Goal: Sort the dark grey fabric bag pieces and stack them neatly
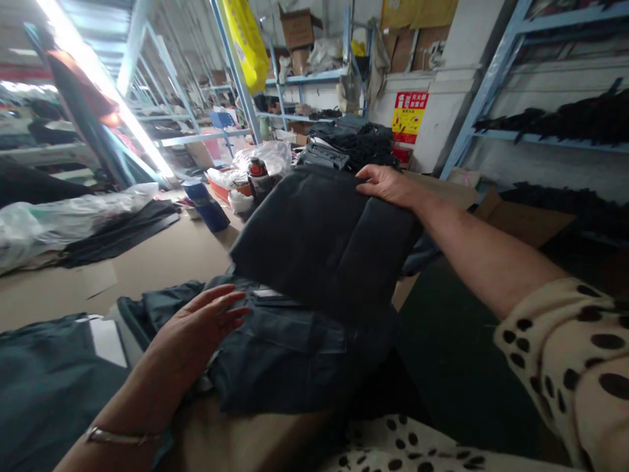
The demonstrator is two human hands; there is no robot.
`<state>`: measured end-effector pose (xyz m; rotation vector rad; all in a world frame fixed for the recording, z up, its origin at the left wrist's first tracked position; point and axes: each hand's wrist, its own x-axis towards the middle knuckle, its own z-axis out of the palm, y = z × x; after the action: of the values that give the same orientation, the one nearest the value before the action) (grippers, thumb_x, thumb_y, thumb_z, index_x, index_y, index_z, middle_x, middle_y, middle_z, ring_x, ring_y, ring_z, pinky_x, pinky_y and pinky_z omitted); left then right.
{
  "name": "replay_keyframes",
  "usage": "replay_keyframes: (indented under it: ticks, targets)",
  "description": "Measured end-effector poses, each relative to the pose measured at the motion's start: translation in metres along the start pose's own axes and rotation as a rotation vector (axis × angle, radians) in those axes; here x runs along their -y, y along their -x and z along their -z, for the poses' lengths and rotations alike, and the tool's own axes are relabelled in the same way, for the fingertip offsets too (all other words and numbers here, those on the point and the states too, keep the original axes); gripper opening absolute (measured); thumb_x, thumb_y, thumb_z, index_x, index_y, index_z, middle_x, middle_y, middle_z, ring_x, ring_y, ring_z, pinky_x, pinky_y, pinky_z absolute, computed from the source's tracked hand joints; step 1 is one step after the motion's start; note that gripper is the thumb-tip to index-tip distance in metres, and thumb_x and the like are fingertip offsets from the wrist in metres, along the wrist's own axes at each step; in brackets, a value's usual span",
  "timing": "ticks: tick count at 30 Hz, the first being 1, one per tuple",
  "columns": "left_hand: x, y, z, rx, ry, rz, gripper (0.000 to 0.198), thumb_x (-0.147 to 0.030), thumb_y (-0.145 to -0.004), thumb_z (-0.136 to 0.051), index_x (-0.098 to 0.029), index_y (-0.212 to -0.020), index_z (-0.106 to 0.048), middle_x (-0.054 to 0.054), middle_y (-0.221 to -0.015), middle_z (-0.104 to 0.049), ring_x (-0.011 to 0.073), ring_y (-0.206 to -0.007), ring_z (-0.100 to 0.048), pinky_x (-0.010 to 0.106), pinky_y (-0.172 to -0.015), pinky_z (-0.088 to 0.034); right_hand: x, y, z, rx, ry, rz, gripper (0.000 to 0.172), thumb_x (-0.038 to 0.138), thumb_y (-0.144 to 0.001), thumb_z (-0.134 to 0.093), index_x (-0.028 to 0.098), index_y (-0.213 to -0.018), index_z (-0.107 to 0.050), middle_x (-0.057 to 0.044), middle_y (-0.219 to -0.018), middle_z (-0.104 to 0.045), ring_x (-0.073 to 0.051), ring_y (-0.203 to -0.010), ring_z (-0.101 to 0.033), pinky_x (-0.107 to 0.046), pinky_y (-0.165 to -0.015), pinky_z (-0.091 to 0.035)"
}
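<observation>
My right hand (386, 185) pinches the upper edge of a dark grey fabric piece (314, 229), which hangs down in front of me with a seam running along its right part. My left hand (204, 328), a bracelet at its wrist, is held with fingers apart near the lower left corner of that piece and grips nothing. Beneath lies a dark blue-grey garment (295, 347) with stitched seams, near the table edge. More dark fabric (44, 373) is spread at the left, a white paper slip (108, 341) on it.
Behind the hanging piece rises a stack of dark garments (363, 141). A bottle with an orange lid (258, 172) and a blue cylinder (209, 208) stand on the table (147, 252). Plastic-wrapped fabric (63, 223) lies at left. An open cardboard box (525, 216) is at right, by blue shelving (484, 98).
</observation>
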<state>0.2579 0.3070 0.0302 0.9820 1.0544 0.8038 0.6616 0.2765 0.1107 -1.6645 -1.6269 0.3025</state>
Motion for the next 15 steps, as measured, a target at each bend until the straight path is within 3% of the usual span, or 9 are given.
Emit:
replay_keyframes:
  ticks: [3, 5, 6, 7, 9, 11, 13, 15]
  targets:
    - [0.019, -0.003, 0.015, -0.007, -0.055, 0.082, 0.032, -0.016, -0.066, -0.071, -0.011, -0.096, -0.060, 0.007, -0.087, -0.069, 0.0203, -0.077, -0.065, 0.026, -0.067, -0.054, -0.054, -0.017, 0.062, -0.216, 0.188, -0.071, 0.027, 0.013, -0.073, -0.041, -0.002, -0.087, -0.059, -0.002, -0.081, -0.066, 0.004, -0.060, -0.057, -0.005, -0.058, -0.032]
    - [0.032, -0.003, 0.019, -0.012, -0.082, 0.111, 0.030, -0.016, -0.068, -0.071, -0.011, -0.095, -0.060, 0.006, -0.085, -0.070, 0.0198, -0.078, -0.065, 0.026, -0.067, -0.054, -0.070, -0.017, 0.074, -0.277, 0.287, -0.072, 0.026, 0.011, -0.072, -0.040, -0.005, -0.080, -0.059, -0.009, -0.092, -0.066, 0.005, -0.064, -0.057, -0.004, -0.058, -0.031]
    - [0.038, -0.003, 0.019, -0.002, -0.080, 0.123, 0.029, -0.016, -0.068, -0.070, -0.011, -0.094, -0.060, 0.006, -0.085, -0.070, 0.0196, -0.077, -0.065, 0.026, -0.066, -0.054, -0.070, -0.014, 0.068, -0.289, 0.335, -0.055, 0.027, 0.011, -0.073, -0.041, -0.006, -0.082, -0.060, -0.013, -0.099, -0.064, 0.003, -0.070, -0.058, -0.006, -0.061, -0.033]
    - [0.044, -0.002, 0.017, 0.013, -0.072, 0.136, 0.028, -0.016, -0.069, -0.070, -0.011, -0.094, -0.059, 0.006, -0.084, -0.070, 0.0195, -0.077, -0.065, 0.025, -0.066, -0.054, -0.066, -0.010, 0.054, -0.271, 0.372, -0.022, 0.029, 0.012, -0.075, -0.042, -0.007, -0.086, -0.061, -0.015, -0.105, -0.062, 0.000, -0.077, -0.059, -0.008, -0.066, -0.036]
    - [0.055, -0.001, 0.010, 0.044, -0.052, 0.170, 0.027, -0.016, -0.069, -0.071, -0.011, -0.093, -0.060, 0.008, -0.084, -0.070, 0.0195, -0.076, -0.066, 0.025, -0.065, -0.054, -0.047, 0.003, 0.006, -0.140, 0.397, 0.080, 0.028, 0.016, -0.080, -0.048, -0.001, -0.095, -0.064, -0.014, -0.104, -0.063, -0.007, -0.087, -0.060, -0.016, -0.078, -0.040]
    - [0.065, 0.001, 0.000, 0.065, -0.031, 0.210, 0.028, -0.016, -0.067, -0.073, -0.011, -0.091, -0.061, 0.009, -0.086, -0.069, 0.0192, -0.074, -0.066, 0.025, -0.065, -0.054, -0.024, 0.022, -0.058, 0.117, 0.379, 0.223, 0.021, 0.021, -0.082, -0.054, 0.009, -0.092, -0.068, -0.006, -0.090, -0.067, -0.010, -0.085, -0.060, -0.020, -0.082, -0.043]
    - [0.072, 0.004, -0.011, 0.070, -0.019, 0.243, 0.030, -0.015, -0.066, -0.073, -0.011, -0.093, -0.061, 0.011, -0.089, -0.069, 0.0186, -0.073, -0.066, 0.025, -0.065, -0.055, -0.007, 0.044, -0.122, 0.457, 0.434, 0.435, 0.023, 0.028, -0.085, -0.054, 0.012, -0.097, -0.066, -0.009, -0.095, -0.065, -0.017, -0.089, -0.060, -0.027, -0.083, -0.045]
    - [0.079, 0.004, -0.020, 0.080, -0.012, 0.256, 0.031, -0.014, -0.068, -0.071, -0.012, -0.097, -0.061, 0.012, -0.094, -0.068, 0.0184, -0.074, -0.066, 0.027, -0.067, -0.055, 0.000, 0.063, -0.170, 0.560, 0.554, 0.490, 0.029, 0.029, -0.082, -0.057, 0.008, -0.101, -0.062, -0.015, -0.101, -0.062, -0.025, -0.096, -0.058, -0.035, -0.083, -0.047]
